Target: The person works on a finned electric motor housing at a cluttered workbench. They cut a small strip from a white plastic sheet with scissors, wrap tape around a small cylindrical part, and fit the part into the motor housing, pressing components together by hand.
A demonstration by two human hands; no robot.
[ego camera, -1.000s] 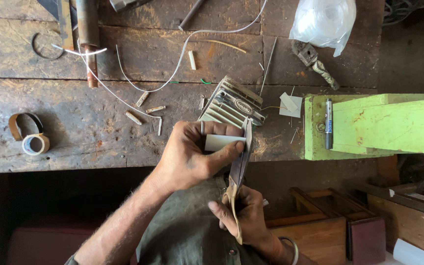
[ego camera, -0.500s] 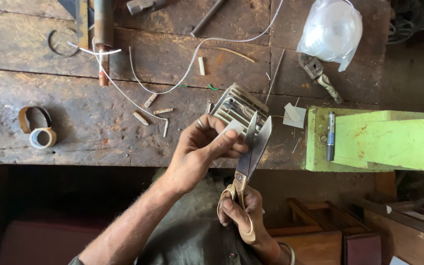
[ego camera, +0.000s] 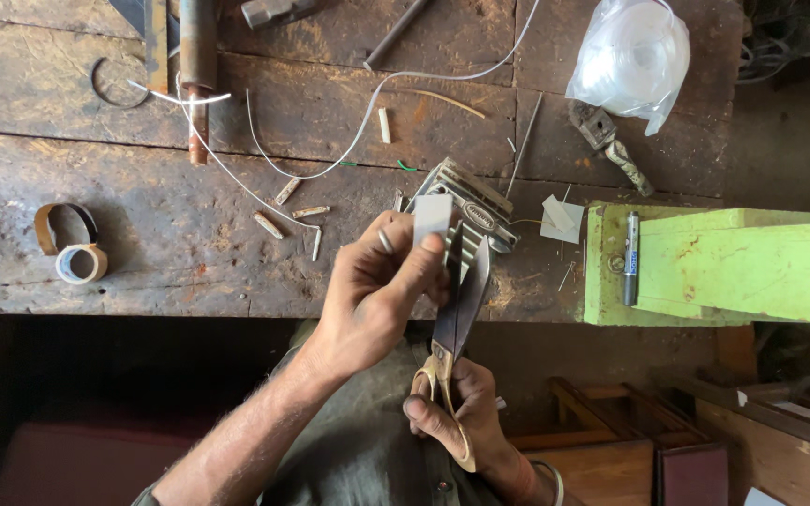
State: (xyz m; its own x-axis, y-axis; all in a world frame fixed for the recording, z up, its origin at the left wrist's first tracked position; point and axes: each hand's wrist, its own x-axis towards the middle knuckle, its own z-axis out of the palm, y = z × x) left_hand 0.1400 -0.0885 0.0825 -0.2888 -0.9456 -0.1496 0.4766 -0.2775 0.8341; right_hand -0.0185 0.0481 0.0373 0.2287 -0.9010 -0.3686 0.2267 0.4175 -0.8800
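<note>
My left hand [ego camera: 377, 295] pinches a small grey-white paper strip [ego camera: 431, 218] between thumb and fingers, holding it upright over the front edge of the worn wooden workbench [ego camera: 142, 253]. My right hand [ego camera: 452, 412] grips the brass handles of large scissors [ego camera: 457, 314], whose dark blades point up and sit right beside the strip. Just behind the strip lies a grey ribbed metal part [ego camera: 466, 201] on the bench.
A tape roll [ego camera: 77, 258], white wire [ego camera: 330, 141], several short sticks [ego camera: 292, 215], a copper pipe [ego camera: 197, 80], a clear plastic bag [ego camera: 635, 56], a clamp piece [ego camera: 611, 145] and a green wooden block [ego camera: 724, 267] with a marker [ego camera: 631, 258] lie on the bench.
Both hands rose toward the bench. The strip turned upright in my left hand, and the scissors' blades came up alongside it.
</note>
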